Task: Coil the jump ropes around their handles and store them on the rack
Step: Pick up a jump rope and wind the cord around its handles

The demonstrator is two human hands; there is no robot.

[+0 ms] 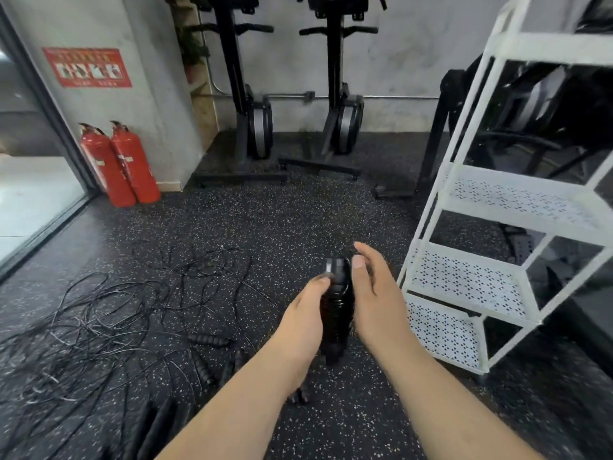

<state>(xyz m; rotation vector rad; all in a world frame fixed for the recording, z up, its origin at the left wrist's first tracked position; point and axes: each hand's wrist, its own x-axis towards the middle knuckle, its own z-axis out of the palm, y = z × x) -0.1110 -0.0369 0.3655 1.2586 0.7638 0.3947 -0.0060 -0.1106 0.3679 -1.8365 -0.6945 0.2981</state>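
Between my two hands is a black jump rope bundle [335,303], its cord wound round the ribbed handles. My left hand [303,313] grips the bundle from the left, thumb on top. My right hand [374,293] lies against its right side with fingers nearly straight. A tangle of loose black jump ropes [109,313] sprawls on the floor to the left, with several ribbed handles [207,340] lying near my left forearm. The white rack [517,207] with perforated shelves stands just right of my hands.
Two red fire extinguishers [121,164] stand by the grey wall at left, next to a glass door. Two black rowing machines [258,121] stand upright at the back. More dark equipment sits behind the rack. The floor is black speckled rubber.
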